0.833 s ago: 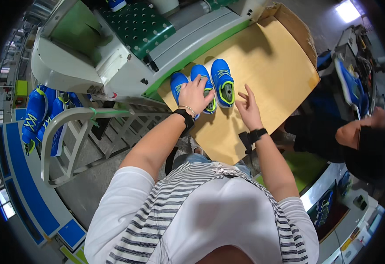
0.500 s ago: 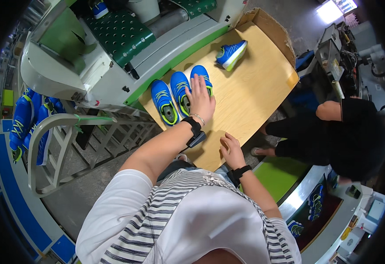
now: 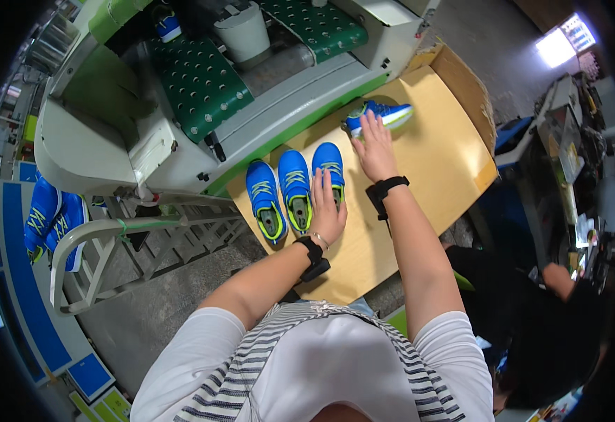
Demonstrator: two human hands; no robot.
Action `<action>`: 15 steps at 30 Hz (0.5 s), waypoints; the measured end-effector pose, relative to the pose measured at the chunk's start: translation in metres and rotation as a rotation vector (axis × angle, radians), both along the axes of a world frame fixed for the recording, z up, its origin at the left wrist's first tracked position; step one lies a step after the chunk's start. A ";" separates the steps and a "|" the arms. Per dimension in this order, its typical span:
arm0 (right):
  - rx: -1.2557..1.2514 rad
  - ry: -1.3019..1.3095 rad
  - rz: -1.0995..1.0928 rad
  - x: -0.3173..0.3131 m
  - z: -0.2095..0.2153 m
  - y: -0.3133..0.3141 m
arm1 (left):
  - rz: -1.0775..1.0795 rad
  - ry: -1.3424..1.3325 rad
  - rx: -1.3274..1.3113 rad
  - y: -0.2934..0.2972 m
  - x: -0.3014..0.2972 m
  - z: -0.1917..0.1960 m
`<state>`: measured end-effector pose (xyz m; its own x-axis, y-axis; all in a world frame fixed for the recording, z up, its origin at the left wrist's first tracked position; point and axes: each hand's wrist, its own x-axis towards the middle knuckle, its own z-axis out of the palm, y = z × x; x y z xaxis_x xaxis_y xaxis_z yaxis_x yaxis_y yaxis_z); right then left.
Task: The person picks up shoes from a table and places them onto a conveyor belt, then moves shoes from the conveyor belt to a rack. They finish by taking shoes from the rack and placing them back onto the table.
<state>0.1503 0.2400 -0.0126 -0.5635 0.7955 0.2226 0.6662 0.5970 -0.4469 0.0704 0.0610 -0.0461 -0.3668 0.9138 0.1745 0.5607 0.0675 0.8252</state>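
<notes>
Three blue sneakers with lime trim stand side by side on a light wooden table [image 3: 363, 260]: the left sneaker [image 3: 265, 204], the middle sneaker [image 3: 295, 186] and the right sneaker [image 3: 329, 158]. My left hand [image 3: 328, 216] lies over the heel end of the right sneaker, its fingers stretched out and hiding part of that opening. Farther off, my right hand [image 3: 376, 151] reaches to a fourth blue sneaker [image 3: 393, 112] lying on its side, its pale sole toward me. The right fingers are spread over its near end, not wrapped round it.
Beyond the table runs a machine with a perforated green belt [image 3: 205, 88] and a white bucket [image 3: 242, 35]. A metal rack [image 3: 89, 260] with hanging blue sneakers [image 3: 58, 218] stands left. A cardboard box edge [image 3: 465, 91] borders the far right; a person in black [image 3: 532, 323] is at right.
My right hand has moved up and away from the table's near edge to the sneaker lying on its side. My left hand stays by the right sneaker. The view has shifted.
</notes>
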 end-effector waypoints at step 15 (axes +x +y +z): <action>-0.459 0.687 -0.828 0.015 -0.044 0.012 | 0.077 -1.160 -0.127 0.034 -0.070 0.131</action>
<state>0.1656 0.2516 -0.0564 0.2916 0.9484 -0.1244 0.3110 -0.2170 -0.9253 0.0006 0.0950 0.0847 -0.3016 0.8688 -0.3927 -0.5341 0.1872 0.8245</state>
